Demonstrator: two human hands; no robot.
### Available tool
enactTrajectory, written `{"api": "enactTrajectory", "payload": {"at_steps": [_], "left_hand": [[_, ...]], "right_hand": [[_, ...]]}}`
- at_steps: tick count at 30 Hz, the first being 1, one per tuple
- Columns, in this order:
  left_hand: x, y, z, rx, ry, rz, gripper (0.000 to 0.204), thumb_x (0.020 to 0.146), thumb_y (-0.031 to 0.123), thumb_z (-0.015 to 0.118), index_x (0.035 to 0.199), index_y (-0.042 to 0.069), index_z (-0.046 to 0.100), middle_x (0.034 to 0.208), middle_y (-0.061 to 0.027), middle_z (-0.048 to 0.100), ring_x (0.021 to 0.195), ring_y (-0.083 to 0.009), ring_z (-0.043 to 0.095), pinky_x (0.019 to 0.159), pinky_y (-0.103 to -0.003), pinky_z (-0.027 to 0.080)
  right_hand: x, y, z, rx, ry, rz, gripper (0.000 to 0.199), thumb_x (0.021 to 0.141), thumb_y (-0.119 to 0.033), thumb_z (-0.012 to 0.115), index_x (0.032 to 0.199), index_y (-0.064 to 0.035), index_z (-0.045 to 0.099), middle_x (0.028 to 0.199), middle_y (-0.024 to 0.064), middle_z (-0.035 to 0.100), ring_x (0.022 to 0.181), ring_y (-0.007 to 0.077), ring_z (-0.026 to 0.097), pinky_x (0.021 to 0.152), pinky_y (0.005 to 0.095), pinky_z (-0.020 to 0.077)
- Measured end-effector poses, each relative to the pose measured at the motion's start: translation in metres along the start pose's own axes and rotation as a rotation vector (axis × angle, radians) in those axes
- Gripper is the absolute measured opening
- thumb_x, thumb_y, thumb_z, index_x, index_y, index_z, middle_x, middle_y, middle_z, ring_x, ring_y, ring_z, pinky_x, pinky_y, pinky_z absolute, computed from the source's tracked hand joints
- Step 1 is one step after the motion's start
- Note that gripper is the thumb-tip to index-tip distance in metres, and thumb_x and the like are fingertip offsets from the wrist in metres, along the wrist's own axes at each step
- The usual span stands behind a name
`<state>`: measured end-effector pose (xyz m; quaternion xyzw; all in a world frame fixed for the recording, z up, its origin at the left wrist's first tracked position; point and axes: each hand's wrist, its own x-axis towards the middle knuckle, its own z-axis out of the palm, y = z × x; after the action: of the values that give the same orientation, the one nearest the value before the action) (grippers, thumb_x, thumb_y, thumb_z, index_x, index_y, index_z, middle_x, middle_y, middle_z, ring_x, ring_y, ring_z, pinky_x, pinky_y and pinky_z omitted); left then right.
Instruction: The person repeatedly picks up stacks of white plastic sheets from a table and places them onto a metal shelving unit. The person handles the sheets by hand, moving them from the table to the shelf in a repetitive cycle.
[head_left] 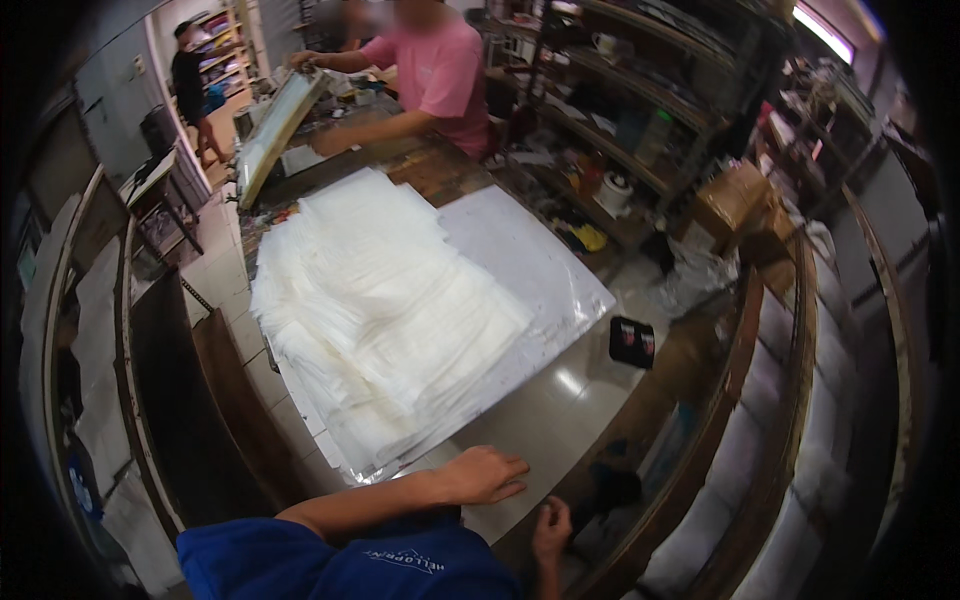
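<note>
Nr wht sheet pile [385, 310], L hand [487, 475] loose, R hand [551, 527] curled

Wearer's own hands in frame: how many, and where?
2. The left hand is just off the near side of the pile of thin white sheets; the right hand is lower and further right, fingers curled. Neither is fully hidden.

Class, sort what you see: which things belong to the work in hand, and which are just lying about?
Likely in use:
heaped thin white sheets
pale surface beneath them
tilted framed panel

Seemingly lying about:
cardboard box
clear plastic bag
</note>
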<state>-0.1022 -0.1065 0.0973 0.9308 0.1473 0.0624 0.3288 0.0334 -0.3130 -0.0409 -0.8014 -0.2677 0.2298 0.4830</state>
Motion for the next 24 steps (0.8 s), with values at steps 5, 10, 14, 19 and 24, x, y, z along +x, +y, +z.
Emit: {"api": "enactTrajectory", "payload": {"at_steps": [5,10,14,19,24], "left_hand": [[0.017,-0.027,-0.066,0.089,0.213,-0.020,0.028,0.089,0.030,0.059,0.101,0.005,0.062,0.088,-0.0133,0.063,0.078,-0.0326,0.063,0.072,-0.043,0.050],[0.032,-0.049,-0.118,0.141,0.280,-0.094,0.029,0.090,0.030,0.059,0.104,0.005,0.062,0.089,-0.0124,0.063,0.078,-0.0323,0.062,0.072,-0.042,0.050],[0.037,-0.071,-0.144,0.208,0.334,-0.109,0.028,0.090,0.029,0.059,0.104,0.005,0.061,0.088,-0.0124,0.063,0.077,-0.0321,0.062,0.072,-0.041,0.050],[0.031,-0.090,-0.169,0.250,0.397,-0.162,0.028,0.089,0.029,0.059,0.102,0.004,0.061,0.087,-0.0122,0.063,0.078,-0.0319,0.063,0.073,-0.041,0.050],[0.018,-0.106,-0.187,0.256,0.425,-0.223,0.030,0.089,0.029,0.059,0.105,0.004,0.061,0.091,-0.0130,0.063,0.081,-0.0325,0.063,0.074,-0.041,0.050]], "right_hand": [[0.048,-0.005,0.021,-0.178,-0.315,-0.037,0.024,0.088,-0.016,0.063,0.107,-0.0013,0.064,0.077,0.0083,0.066,0.070,0.0136,0.062,0.065,0.0292,0.0494],[0.099,-0.001,0.018,-0.199,-0.254,-0.093,0.025,0.086,-0.016,0.063,0.106,-0.0012,0.064,0.074,0.0080,0.066,0.066,0.0142,0.061,0.064,0.0292,0.0494],[0.137,-0.010,0.021,-0.181,-0.221,-0.063,0.024,0.087,-0.016,0.062,0.104,0.0006,0.064,0.073,0.0076,0.065,0.066,0.0138,0.061,0.062,0.0291,0.0490],[0.168,-0.032,0.038,-0.164,-0.344,-0.041,0.025,0.088,-0.016,0.061,0.106,0.0005,0.062,0.071,0.0071,0.063,0.061,0.0123,0.059,0.056,0.0283,0.0480],[0.180,-0.049,0.066,-0.132,-0.462,-0.070,0.025,0.090,-0.017,0.060,0.108,0.0001,0.062,0.070,0.0068,0.062,0.058,0.0121,0.058,0.053,0.0283,0.0466]]}}
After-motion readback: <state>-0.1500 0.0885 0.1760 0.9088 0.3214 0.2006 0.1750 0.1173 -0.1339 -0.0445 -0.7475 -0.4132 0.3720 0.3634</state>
